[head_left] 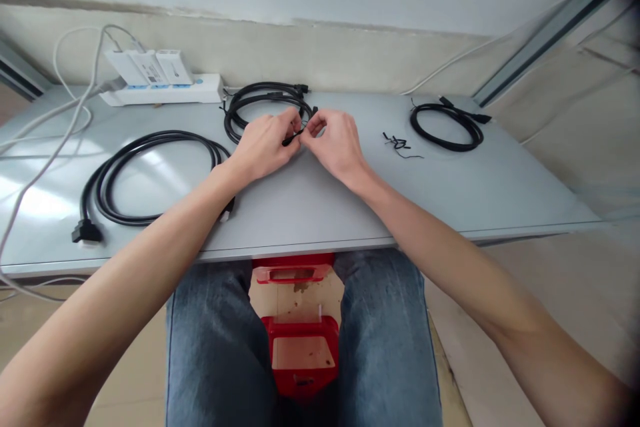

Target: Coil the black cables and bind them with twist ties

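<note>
My left hand (pixel 267 141) and my right hand (pixel 337 143) meet near the back middle of the table, fingertips pinched together. Between them runs a short thin black twist tie (pixel 293 138), partly covered by the fingers. Just behind my hands lies a coiled black cable (pixel 265 88) with its plugs at the right side of the loop; my fingers hide part of it. A larger loop of thick black cable (pixel 145 140) lies to the left, its big plug (pixel 87 231) near the front edge. My left forearm passes over this loop's right side.
Several loose black twist ties (pixel 399 142) lie right of my hands. Farther right is another coiled black cable (pixel 447 145). A white power strip (pixel 165 92) with white adapters (pixel 173 67) stands back left, white cords trailing left. Below the table is a red stool (pixel 303 380).
</note>
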A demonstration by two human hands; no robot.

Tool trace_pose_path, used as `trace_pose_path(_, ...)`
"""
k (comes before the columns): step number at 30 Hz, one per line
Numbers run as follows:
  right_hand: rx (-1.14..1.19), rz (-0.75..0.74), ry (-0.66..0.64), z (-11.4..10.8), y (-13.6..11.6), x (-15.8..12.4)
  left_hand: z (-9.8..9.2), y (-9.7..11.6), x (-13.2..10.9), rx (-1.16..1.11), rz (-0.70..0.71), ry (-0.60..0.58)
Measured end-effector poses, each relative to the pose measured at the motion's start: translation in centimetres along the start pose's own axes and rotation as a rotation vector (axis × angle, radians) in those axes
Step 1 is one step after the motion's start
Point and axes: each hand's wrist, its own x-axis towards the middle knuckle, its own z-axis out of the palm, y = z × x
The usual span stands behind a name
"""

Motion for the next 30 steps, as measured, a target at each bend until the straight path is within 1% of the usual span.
trace_pose_path(2,0.038,0.005,0.009,0.1,0.2,0.0,0.1,-0.1,0.0,-0.004,0.0,-0.002)
trace_pose_path(5,0.125,-0.025,0.029,0.3,0.4,-0.1,0.2,-0.1,0.0,-0.01,-0.007,-0.005)
trace_pose_path(8,0.227,-0.059,0.043,0.4,0.4,-0.3,0.4,-0.1,-0.1,-0.025,-0.01,0.006)
trace_pose_path(12,0.327,-0.062,0.046,0.5,0.4,-0.5,0.7,-0.3,-0.1,-0.066,-0.012,0.023)
trace_pose_path(22,0.508,-0.043,0.038,1.2,0.8,-0.2,1.5,-1.7,0.4,-0.232,0.124,0.052)
trace_pose_path(24,0.528,-0.018,0.04,1.1,0.6,-0.3,1.4,-1.5,0.5,-0.248,0.123,0.048)
trace_pose_path(26,0.536,0.027,0.038,0.9,0.1,-0.4,1.2,-0.9,0.5,-0.253,0.091,0.033)
trace_pose_path(30,0.514,0.128,0.018,0.5,-0.6,-0.6,0.1,0.6,0.3,-0.212,0.011,-0.007)
